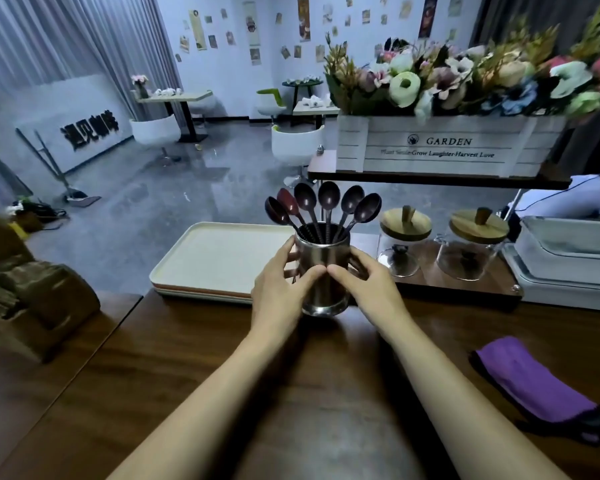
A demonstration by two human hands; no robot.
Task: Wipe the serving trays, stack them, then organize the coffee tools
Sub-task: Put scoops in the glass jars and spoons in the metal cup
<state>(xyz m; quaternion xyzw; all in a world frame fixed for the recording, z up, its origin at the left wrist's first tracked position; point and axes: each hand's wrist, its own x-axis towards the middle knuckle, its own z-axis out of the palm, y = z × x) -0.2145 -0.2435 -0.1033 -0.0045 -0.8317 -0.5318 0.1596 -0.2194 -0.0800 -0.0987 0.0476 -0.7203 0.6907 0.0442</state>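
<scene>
A shiny metal cup (323, 258) stands on the dark wooden counter (326, 375), holding several dark spoons (328, 199) that fan out bowl-up. My left hand (281, 289) grips the cup's left side and my right hand (364, 285) grips its right side, thumbs nearly meeting in front. Just left of the cup lies a stack of cream serving trays (208, 261) at the counter's far edge.
Two lidded glass jars (404, 244) (471, 247) sit on a wooden board to the right, with a white appliance (568, 258) beyond. A purple cloth (537, 382) lies at the right. A flower box (447, 147) stands on a shelf above.
</scene>
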